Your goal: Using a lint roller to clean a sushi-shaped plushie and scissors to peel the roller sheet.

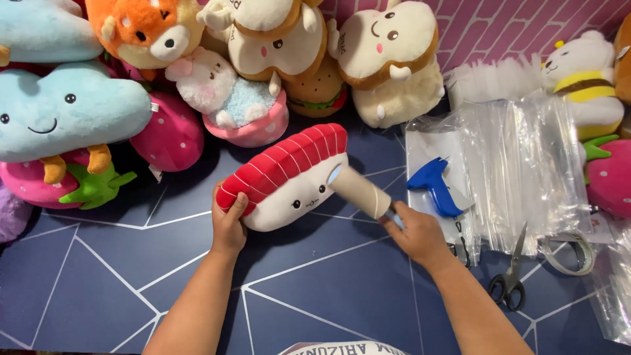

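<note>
Steadying a sushi-shaped plush toy (289, 181) on a dark blue worktop (98, 283), a person runs a lint roller (358, 190) across its face.

Left hand (228, 227) clamps the toy's ribbed red end to stop it sliding; right hand (417, 233) is closed around the roller's handle, its papery drum touching soft cream fabric. Glossy clear bags (519, 164), a blue tagging gun (434, 184) and scissors (511, 279) lie just beside.

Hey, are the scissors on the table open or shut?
Shut. The scissors lie flat on the dark blue table beside the clear plastic bags, blades together in one narrow point, handle loops side by side.
</note>
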